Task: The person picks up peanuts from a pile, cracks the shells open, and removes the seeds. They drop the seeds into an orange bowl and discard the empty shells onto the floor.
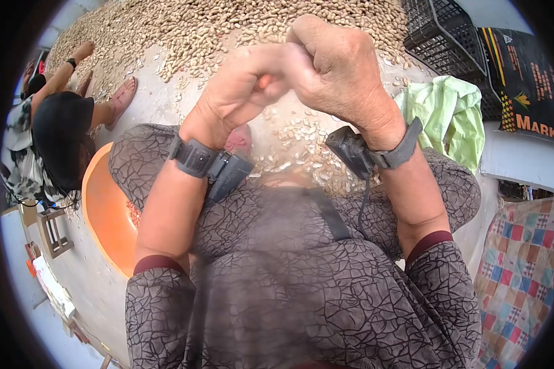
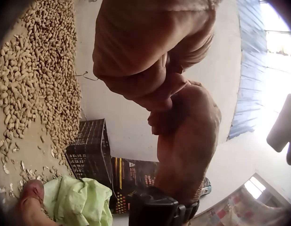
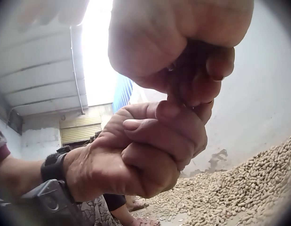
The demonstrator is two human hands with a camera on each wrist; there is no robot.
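My left hand (image 1: 228,92) and right hand (image 1: 348,71) meet in front of me, raised over my lap. In the right wrist view, the left hand (image 3: 140,150) has its fingers curled in, with the thumb side against the right hand's (image 3: 178,35) bent fingertips. Both hands pinch at that meeting place, and I cannot tell what lies there because the fingers cover it. The head view shows a small orange-red spot (image 1: 264,81) within the left hand. Below the hands, peanut shells (image 1: 295,141) litter the floor; beyond lies a big heap of unshelled peanuts (image 1: 228,31).
An orange basin (image 1: 101,203) with reddish kernels stands by my left leg. At right are a pale green bag (image 1: 443,117), a black crate (image 1: 443,43), a black printed package (image 1: 532,86) and a patchwork cloth (image 1: 523,270). Another person (image 1: 61,129) sits at left near the heap.
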